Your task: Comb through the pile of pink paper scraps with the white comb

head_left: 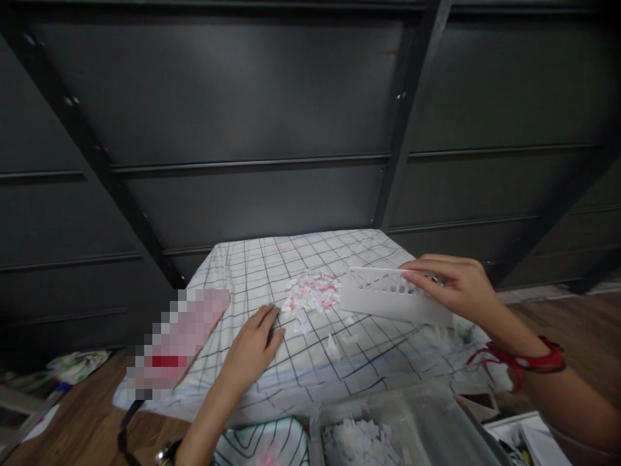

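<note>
My right hand (453,283) pinches the top edge of a white, flat strip with a row of cut-out slots (383,294). The strip stands on its long edge, its left end beside a heap of torn paper scraps (313,291), white with pink marks. My left hand (255,346) lies palm down on the checked cloth (252,268), fingers stretched out and holding nothing. Its fingertips are close to the left side of the heap. A few loose paper pieces (333,346) lie in front of the heap.
In front of the covered surface is a clear plastic bin (317,440) with paper scraps inside. A pixelated pinkish object (182,346) with a black strap lies at the left. Dark metal panels (252,97) rise behind. Boxes (526,433) stand at lower right.
</note>
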`<state>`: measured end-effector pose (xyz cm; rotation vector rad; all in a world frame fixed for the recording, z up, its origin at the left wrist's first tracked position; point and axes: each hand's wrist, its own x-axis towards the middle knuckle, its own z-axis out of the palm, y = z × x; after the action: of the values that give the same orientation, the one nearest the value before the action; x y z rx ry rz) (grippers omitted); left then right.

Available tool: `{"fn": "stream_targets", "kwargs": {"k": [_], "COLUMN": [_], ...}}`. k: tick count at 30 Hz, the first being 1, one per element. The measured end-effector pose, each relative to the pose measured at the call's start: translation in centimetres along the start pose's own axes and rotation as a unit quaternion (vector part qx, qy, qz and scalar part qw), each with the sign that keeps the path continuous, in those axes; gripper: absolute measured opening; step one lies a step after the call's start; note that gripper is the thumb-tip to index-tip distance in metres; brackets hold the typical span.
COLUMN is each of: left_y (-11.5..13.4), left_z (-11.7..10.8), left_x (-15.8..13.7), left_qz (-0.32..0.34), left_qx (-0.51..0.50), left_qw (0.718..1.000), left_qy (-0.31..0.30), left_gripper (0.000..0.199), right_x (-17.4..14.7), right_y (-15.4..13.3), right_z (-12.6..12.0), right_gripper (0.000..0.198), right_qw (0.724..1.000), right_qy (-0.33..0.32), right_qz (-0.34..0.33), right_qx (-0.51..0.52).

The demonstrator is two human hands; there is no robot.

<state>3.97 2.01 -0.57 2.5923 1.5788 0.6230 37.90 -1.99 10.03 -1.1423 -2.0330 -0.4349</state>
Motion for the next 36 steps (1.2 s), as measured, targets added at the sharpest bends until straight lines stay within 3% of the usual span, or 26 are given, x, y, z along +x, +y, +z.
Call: {"fn": "stream_targets", "kwargs": {"k": [6, 14, 36], "left_y": [-0.4, 0.0, -0.1], "left_z": [0.3, 0.0, 0.0], "left_x": [0.0, 0.0, -0.1], "left_qz": [0.004, 0.0, 0.008], "left_qx": [0.0, 0.0, -0.002], "left_qw": [1.0, 1.0, 1.0], "left_qy": [0.003, 0.003, 0.004], "left_gripper": [0.042, 0.041, 0.041], "right_x": [-0.7, -0.3, -0.7], "right_y": [0.7, 0.5, 0.8], "right_z": [-0.7, 0.6, -0.3], "right_gripper": [0.019, 0.019, 0.018], "right_qw": [0.999, 1.0, 0.997], "right_qy": [-0.034, -0.014, -0.041], "right_qz": [-0.019, 0.003, 0.031], "right_qx": [0.011, 0.018, 0.055]}}
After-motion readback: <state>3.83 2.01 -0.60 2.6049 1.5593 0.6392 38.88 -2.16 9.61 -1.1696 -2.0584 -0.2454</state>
